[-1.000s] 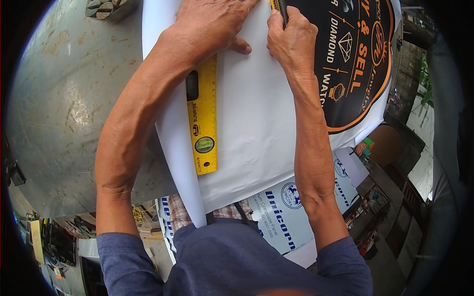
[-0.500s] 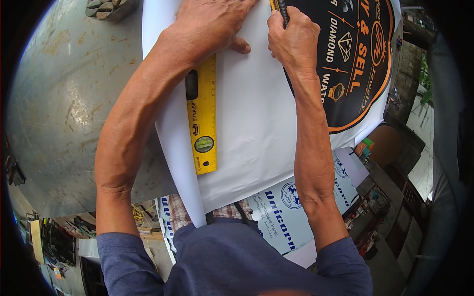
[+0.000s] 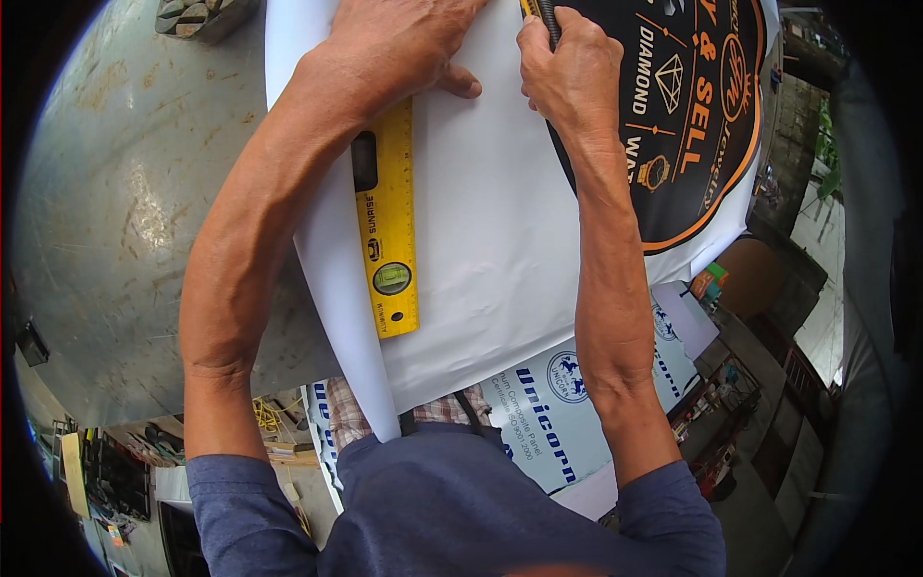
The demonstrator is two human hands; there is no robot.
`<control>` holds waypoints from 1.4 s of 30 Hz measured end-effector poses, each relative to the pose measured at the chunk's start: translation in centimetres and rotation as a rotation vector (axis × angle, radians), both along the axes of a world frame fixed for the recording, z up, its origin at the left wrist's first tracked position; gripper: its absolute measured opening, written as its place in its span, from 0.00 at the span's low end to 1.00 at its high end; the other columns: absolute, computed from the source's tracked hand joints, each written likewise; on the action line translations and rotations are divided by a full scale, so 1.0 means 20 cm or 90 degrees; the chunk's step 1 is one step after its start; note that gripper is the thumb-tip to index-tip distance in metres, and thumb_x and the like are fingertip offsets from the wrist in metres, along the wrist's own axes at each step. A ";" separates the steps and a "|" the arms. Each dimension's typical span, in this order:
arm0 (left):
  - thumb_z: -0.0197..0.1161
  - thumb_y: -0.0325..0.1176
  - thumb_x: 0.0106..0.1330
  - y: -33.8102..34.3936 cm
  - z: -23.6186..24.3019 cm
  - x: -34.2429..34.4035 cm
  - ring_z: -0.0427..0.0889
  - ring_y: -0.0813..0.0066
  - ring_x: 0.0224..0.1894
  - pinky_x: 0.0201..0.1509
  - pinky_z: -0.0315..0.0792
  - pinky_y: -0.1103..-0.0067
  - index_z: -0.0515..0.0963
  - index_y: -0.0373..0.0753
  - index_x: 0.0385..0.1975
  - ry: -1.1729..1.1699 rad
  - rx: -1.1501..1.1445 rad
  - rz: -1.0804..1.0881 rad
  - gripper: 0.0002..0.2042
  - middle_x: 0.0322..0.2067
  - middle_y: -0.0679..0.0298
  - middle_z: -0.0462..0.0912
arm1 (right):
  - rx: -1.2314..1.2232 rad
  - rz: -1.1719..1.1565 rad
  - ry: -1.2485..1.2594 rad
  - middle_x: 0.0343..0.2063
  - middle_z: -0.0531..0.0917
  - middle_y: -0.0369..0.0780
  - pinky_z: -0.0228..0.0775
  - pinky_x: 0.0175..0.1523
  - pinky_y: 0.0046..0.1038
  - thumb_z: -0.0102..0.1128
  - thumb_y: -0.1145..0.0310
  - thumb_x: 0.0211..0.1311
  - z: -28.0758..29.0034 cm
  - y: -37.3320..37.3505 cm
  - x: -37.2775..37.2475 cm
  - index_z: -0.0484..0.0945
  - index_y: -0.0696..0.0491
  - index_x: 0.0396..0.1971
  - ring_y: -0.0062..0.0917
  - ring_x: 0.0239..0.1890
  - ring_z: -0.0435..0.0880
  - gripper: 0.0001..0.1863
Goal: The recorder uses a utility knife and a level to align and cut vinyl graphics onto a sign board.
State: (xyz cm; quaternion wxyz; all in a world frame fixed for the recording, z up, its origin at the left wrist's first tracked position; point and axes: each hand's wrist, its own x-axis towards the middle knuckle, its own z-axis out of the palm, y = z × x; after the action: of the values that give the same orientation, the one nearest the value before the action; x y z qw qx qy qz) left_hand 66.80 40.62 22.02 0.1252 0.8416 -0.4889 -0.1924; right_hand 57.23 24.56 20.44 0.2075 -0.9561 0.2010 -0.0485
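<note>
A white vinyl sheet (image 3: 490,240) lies over the table, its left edge curled up into a roll. Its right part carries a black printed sign (image 3: 663,135) with orange and white lettering, a diamond and a watch. My left hand (image 3: 409,48) rests flat on the sheet, thumb spread; its fingertips run to the top edge of view. Under my left wrist lies a yellow spirit level (image 3: 389,231) with a ruler edge. My right hand (image 3: 575,72) is closed around a yellow-and-black utility knife (image 3: 548,21) at the sign's left border; the blade is not visible.
A worn metal tabletop (image 3: 135,192) spreads to the left, with a metal container of dark pieces (image 3: 197,14) at its far edge. Pale blue printed panels (image 3: 538,413) sit below the sheet, near my body. Shelves with clutter (image 3: 721,413) stand at the lower right.
The sheet, the spirit level and my left hand appear slightly farther left and up. My right hand has shifted slightly upward with the knife still in it.
</note>
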 end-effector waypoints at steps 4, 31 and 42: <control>0.79 0.59 0.46 0.00 -0.03 0.01 0.56 0.48 0.77 0.81 0.38 0.45 0.66 0.40 0.73 -0.012 -0.018 0.011 0.53 0.75 0.57 0.63 | -0.013 0.008 -0.006 0.16 0.79 0.57 0.75 0.26 0.45 0.58 0.71 0.65 0.00 0.01 -0.01 0.75 0.62 0.22 0.52 0.23 0.85 0.13; 0.80 0.61 0.44 -0.01 -0.02 -0.02 0.59 0.52 0.76 0.81 0.40 0.47 0.67 0.42 0.72 -0.054 -0.009 0.022 0.53 0.74 0.58 0.65 | 0.010 -0.009 0.023 0.16 0.79 0.57 0.74 0.26 0.45 0.58 0.72 0.64 0.03 0.01 -0.04 0.74 0.62 0.22 0.52 0.23 0.84 0.12; 0.79 0.61 0.45 0.00 -0.04 -0.03 0.57 0.51 0.77 0.81 0.39 0.45 0.67 0.42 0.72 -0.079 -0.009 0.020 0.53 0.74 0.59 0.64 | -0.010 0.010 -0.003 0.16 0.79 0.56 0.74 0.26 0.44 0.58 0.72 0.64 0.01 0.01 -0.06 0.73 0.62 0.21 0.51 0.21 0.84 0.12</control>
State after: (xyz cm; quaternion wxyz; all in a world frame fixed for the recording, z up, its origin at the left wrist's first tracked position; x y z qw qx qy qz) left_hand 66.30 40.57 21.26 0.1032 0.8588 -0.4835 -0.1343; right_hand 56.02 24.71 20.60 0.2008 -0.9591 0.1930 -0.0504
